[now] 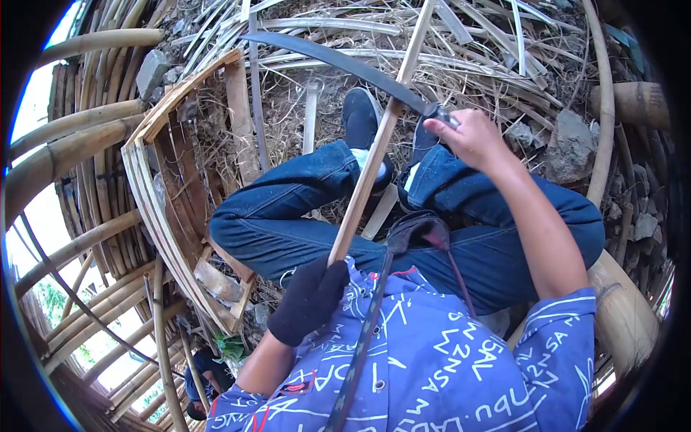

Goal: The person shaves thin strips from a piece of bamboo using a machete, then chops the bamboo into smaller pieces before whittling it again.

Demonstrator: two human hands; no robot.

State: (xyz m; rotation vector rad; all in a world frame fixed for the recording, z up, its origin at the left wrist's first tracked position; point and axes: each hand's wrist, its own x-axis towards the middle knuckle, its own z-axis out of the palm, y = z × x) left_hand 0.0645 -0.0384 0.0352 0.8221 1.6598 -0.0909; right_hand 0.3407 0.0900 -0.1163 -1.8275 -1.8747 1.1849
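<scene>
My left hand (309,302), in a black knitted glove, is closed around the lower end of a long split bamboo strip (367,176) near my belly. The strip slants up and away between my legs, past the top of the view. My bare right hand (469,140) grips the handle of a long, curved machete (327,59). Its dark blade points left and lies across the strip, appearing to touch it just beyond my shoes. A dark strap (363,338) hangs over my shirt.
Bamboo slivers (345,25) litter the ground ahead. Left of my knee stands a wooden frame (155,209). A bamboo pole structure (93,119) lines the left side, with another person (205,378) beyond it. Right of my foot lies a rock (571,147), and a thick bamboo pole (622,317) is near my right elbow.
</scene>
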